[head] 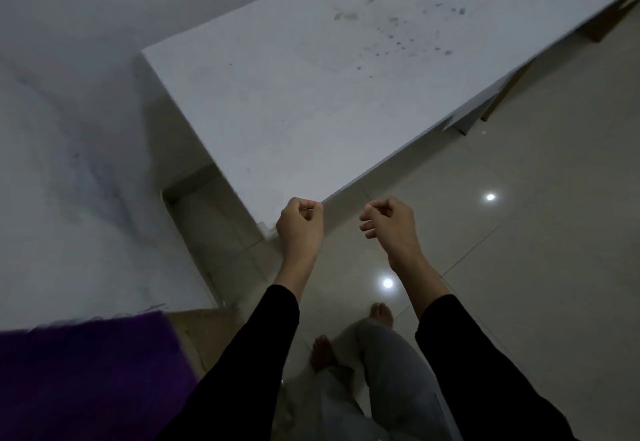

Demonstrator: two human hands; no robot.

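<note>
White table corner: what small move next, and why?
Probably open the left hand and rest it on the white table: its curled fingers seem to hold nothing and hover at the near corner, while the right hand is over the floor.

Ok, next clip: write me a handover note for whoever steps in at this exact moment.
Left hand: raised at the near corner of the white table, fingers curled into a fist, nothing visibly held.
Right hand: raised beside it above the floor, fingers curled, nothing visible in it.
Things: dark stains speckle the table's far end; a purple cloth lies at lower left, apart from both hands.
Done: nothing that shows.
Left: probably fetch the cloth and wipe the stains, though that is a guess.
</note>
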